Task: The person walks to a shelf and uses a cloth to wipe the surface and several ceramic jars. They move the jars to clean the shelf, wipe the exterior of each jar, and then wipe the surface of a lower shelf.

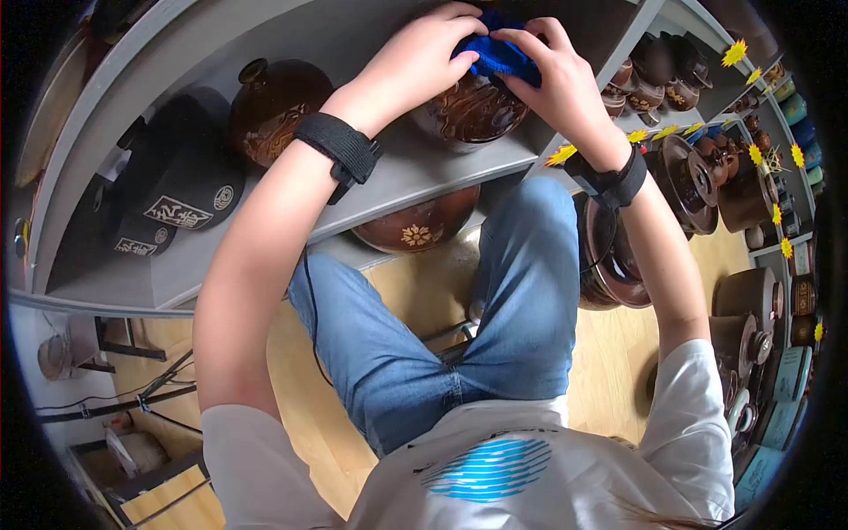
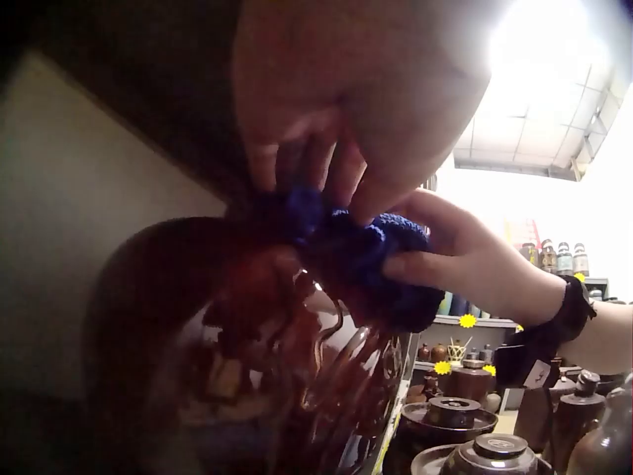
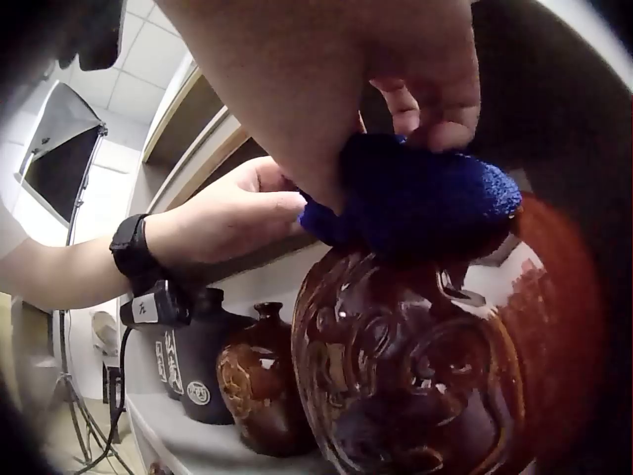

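Note:
A large glossy brown jar point(image 1: 474, 110) with a raised swirling relief stands on the grey shelf. Over its top lies a bunched blue cloth point(image 1: 502, 55), which hides the jar's mouth. From one side my left hand point(image 1: 426, 55) pinches the cloth between thumb and fingers. On the other side my right hand point(image 1: 562, 81) grips it too, the thumb low against the cloth point(image 2: 401, 267) in the left wrist view. The right wrist view shows the cloth point(image 3: 435, 198) folded thickly over the jar's shoulder point(image 3: 415, 356).
A smaller brown bottle point(image 1: 276, 110) and black jars point(image 1: 190, 168) with white characters share the shelf point(image 1: 389, 193). Below sits a brown pot point(image 1: 420, 221) with a flower mark. Lidded crocks point(image 1: 685, 181) and shelves with yellow star tags point(image 1: 734, 53) line the right side.

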Demonstrator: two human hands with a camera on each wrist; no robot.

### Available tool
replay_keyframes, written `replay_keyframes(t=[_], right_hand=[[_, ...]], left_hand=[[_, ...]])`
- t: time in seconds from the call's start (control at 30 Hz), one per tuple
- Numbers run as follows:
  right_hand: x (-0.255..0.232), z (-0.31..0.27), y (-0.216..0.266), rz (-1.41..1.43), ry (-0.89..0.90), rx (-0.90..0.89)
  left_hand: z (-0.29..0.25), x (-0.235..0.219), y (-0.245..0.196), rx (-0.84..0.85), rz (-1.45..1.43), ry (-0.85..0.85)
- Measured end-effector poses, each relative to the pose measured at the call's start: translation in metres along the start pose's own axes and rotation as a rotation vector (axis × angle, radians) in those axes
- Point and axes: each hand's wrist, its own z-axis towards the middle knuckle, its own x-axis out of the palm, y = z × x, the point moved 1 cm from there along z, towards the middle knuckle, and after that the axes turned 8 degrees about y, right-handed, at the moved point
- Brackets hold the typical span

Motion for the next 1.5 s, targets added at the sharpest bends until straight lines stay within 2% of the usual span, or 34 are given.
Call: replay_keyframes(t=[0.1, 0.2, 0.3, 0.37, 0.5, 0.57, 0.63, 0.73, 0.77, 0.83, 0.93, 1.07, 1.13, 1.17, 1.23, 1.37, 1.5], right_hand=[[0.001, -0.007, 0.005, 0.038, -0.008, -0.024], [0.0, -0.017, 0.013, 0.075, 0.045, 0.022], [-0.001, -0.026, 0.016, 0.127, 0.05, -0.013], [0.003, -0.034, 0.019, 0.147, 0.031, -0.032], [0.022, -0.058, 0.026, 0.291, 0.043, 0.129], [0.035, -0.07, 0.033, 0.368, 0.025, 0.23], [0.054, -0.084, 0.042, 0.649, -0.008, 0.368], [0.078, -0.105, 0.048, 0.846, -0.009, 0.542], [0.086, -0.109, 0.05, 1.016, 0.002, 0.623], [0.099, -0.113, 0.047, 1.178, 0.074, 0.656], [0.106, -0.112, 0.045, 1.071, 0.091, 0.668], [0.122, -0.114, 0.042, 1.16, 0.031, 0.717], [0.131, -0.114, 0.046, 1.548, -0.005, 1.02], [0.134, -0.113, 0.048, 1.547, -0.007, 1.017], [0.142, -0.111, 0.048, 1.66, -0.057, 1.174], [0.157, -0.11, 0.047, 1.571, -0.101, 1.094], [0.159, -0.112, 0.043, 1.669, -0.151, 1.101]], left_hand=[[-0.007, 0.005, -0.006, 0.027, 0.006, -0.026], [-0.021, 0.011, -0.018, -0.03, 0.075, -0.08], [-0.026, 0.015, -0.031, -0.058, 0.18, -0.026], [-0.03, 0.022, -0.035, -0.014, 0.22, -0.054], [-0.043, 0.042, -0.043, 0.0, 0.288, -0.105], [-0.052, 0.055, -0.044, -0.038, 0.272, -0.078], [-0.061, 0.065, -0.047, -0.047, 0.246, -0.081], [-0.077, 0.083, -0.047, -0.086, 0.162, -0.098], [-0.082, 0.089, -0.046, -0.087, 0.158, -0.097], [-0.092, 0.101, -0.042, -0.161, 0.149, -0.065], [-0.1, 0.116, -0.039, -0.214, 0.098, -0.088], [-0.106, 0.13, -0.041, -0.304, 0.02, -0.083], [-0.11, 0.138, -0.037, -0.354, -0.044, -0.05], [-0.114, 0.145, -0.035, -0.352, -0.042, -0.052], [-0.117, 0.154, -0.031, -0.414, -0.074, -0.024], [-0.119, 0.155, -0.027, -0.405, -0.129, 0.011], [-0.126, 0.151, -0.028, -0.378, -0.143, 0.039]])
